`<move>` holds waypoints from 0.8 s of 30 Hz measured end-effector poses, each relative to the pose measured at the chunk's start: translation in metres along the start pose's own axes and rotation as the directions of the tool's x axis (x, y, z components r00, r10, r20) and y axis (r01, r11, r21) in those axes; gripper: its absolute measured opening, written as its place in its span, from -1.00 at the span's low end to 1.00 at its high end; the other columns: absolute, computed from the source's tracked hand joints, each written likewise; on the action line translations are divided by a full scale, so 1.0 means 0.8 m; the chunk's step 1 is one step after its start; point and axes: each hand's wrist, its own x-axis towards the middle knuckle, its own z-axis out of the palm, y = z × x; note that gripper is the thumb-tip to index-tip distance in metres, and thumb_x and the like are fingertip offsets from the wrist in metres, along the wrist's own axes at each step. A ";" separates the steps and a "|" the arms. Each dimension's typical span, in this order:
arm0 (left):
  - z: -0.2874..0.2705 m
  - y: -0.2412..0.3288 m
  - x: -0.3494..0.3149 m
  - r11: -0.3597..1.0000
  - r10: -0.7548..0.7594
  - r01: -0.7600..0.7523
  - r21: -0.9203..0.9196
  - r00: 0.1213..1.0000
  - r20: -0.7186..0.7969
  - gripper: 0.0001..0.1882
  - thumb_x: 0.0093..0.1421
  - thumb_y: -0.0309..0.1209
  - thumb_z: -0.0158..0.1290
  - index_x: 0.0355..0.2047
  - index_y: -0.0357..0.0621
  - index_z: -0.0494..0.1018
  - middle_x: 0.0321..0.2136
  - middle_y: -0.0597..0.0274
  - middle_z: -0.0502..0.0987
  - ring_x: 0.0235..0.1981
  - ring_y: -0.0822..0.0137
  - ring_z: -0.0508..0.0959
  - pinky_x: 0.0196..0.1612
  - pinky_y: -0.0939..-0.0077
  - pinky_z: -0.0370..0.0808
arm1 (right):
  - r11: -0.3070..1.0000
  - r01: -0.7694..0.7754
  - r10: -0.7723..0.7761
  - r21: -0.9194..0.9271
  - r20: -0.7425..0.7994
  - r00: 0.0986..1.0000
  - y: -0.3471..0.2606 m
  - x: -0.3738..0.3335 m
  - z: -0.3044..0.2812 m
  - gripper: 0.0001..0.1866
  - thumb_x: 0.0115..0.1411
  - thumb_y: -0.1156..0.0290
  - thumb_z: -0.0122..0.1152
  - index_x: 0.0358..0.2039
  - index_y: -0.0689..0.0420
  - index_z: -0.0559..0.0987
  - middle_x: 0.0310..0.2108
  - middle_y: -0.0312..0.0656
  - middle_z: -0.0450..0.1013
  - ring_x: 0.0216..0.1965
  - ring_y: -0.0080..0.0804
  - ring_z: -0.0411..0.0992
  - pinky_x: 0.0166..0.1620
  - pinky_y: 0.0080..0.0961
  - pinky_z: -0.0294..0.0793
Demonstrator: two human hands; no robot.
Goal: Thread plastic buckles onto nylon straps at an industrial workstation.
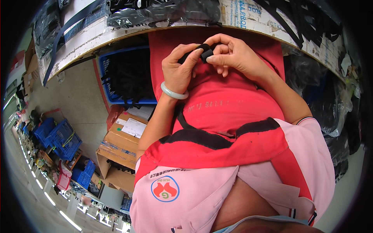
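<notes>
Above my lap, over the red apron [221,101], both hands meet at a short black strap [206,53] bent into a loop. My left hand [178,66], with a pale bangle [173,92] at the wrist, pinches one end between thumb and fingers. My right hand [241,57] grips the other side, thumb below and index finger curled over the top. The strap's exact kind and whether its ends are joined cannot be made out.
A worktable edge [128,33] curves across the far side, bearing plastic-wrapped black parts [163,15] and black straps [285,27]. At left stand a blue crate [103,77] of black items and a cardboard box [116,141]. Clear plastic bags [330,105] hang at right.
</notes>
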 end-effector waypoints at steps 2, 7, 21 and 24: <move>-0.001 -0.001 0.000 0.996 -0.046 0.044 -0.073 0.999 -0.024 -0.87 0.17 -0.54 0.15 -0.25 -0.29 0.57 -0.50 0.34 0.49 -0.68 0.61 0.41 -0.71 0.74 0.26 | 0.999 -0.023 0.022 0.027 0.012 1.000 0.004 0.000 0.000 -0.58 0.13 0.45 0.30 -0.04 0.25 0.37 -0.54 -0.32 0.43 -0.58 -0.66 0.41 -0.54 -0.77 0.41; -0.005 0.001 -0.002 0.985 -0.107 0.096 -0.142 0.992 -0.069 -0.86 0.18 -0.53 0.15 -0.25 -0.30 0.56 -0.52 0.33 0.50 -0.69 0.59 0.41 -0.70 0.74 0.27 | 1.000 -0.015 0.015 -0.011 -0.021 1.000 0.006 -0.001 0.003 -0.62 0.15 0.41 0.29 -0.08 0.23 0.37 -0.55 -0.31 0.44 -0.60 -0.65 0.40 -0.56 -0.77 0.39; -0.004 0.001 -0.001 0.988 -0.078 0.083 -0.129 0.996 0.047 -0.89 0.18 -0.55 0.13 -0.28 -0.31 0.56 -0.55 0.33 0.50 -0.69 0.58 0.42 -0.68 0.74 0.28 | 0.914 -0.194 0.120 0.356 0.220 0.968 0.036 0.026 -0.025 -0.74 0.27 0.21 0.16 -0.32 0.17 0.51 -0.59 -0.38 0.41 -0.65 -0.75 0.35 -0.61 -0.81 0.34; -0.014 0.022 -0.011 0.974 -0.171 0.183 -0.134 0.980 0.098 -0.88 0.18 -0.53 0.12 -0.28 -0.31 0.55 -0.56 0.31 0.50 -0.70 0.57 0.41 -0.68 0.73 0.27 | 0.995 -0.024 0.022 0.099 0.025 0.999 0.029 0.029 -0.024 -0.73 0.25 0.19 0.19 -0.38 0.16 0.52 -0.59 -0.40 0.40 -0.66 -0.78 0.32 -0.62 -0.82 0.28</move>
